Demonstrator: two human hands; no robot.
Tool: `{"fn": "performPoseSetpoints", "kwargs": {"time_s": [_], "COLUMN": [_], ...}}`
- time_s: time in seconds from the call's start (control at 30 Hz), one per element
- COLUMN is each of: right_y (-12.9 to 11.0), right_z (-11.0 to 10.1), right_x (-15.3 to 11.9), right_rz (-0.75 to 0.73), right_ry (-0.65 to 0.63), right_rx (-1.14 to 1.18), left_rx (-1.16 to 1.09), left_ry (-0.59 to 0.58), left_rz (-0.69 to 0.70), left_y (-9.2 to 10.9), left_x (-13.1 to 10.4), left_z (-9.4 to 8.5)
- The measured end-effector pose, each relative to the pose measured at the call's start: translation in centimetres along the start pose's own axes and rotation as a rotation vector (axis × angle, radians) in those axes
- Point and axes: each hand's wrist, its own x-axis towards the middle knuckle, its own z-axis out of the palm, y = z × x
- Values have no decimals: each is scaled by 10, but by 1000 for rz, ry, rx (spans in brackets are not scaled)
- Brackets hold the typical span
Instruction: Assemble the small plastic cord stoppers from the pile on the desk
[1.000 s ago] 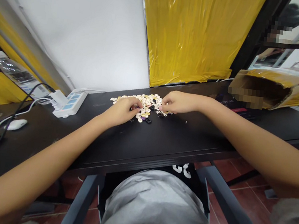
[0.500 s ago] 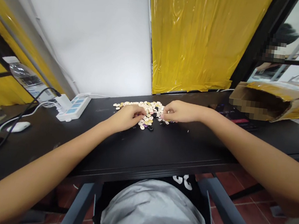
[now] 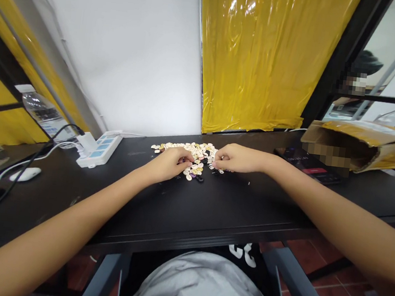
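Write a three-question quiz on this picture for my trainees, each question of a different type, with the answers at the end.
1. True or false: the right hand has its fingertips at the pile of small pieces.
2. Where is the cardboard box?
A: to the left of the left hand
B: between the two hands
C: to the right of the right hand
3. Fill in the missing word: the shiny sheeting next to the white wall is coloured ____.

Key: 1. True. 2. C. 3. Yellow.
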Motion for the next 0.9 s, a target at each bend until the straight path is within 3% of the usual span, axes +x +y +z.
{"fn": "performPoseSetpoints", "kwargs": {"time_s": [0.3,0.57,0.73,0.9], "right_y": [-5,-3,-8,-14], "right_z": [0,1,4,11], "right_x": [0,2,1,1], "right_rz": [-60,-103,-156,-228], "right_ry": [64,120,139,155], "right_rx": [-51,-58,-3,103], "left_rx": [9,9,-159,-362], "left_ry": [26,153,210,193], "left_rz": [-5,-9,55,29], "left_y": [3,14,27,33], "left_x": [-2,-2,-6,-8], "left_z": [1,0,-1,4]}}
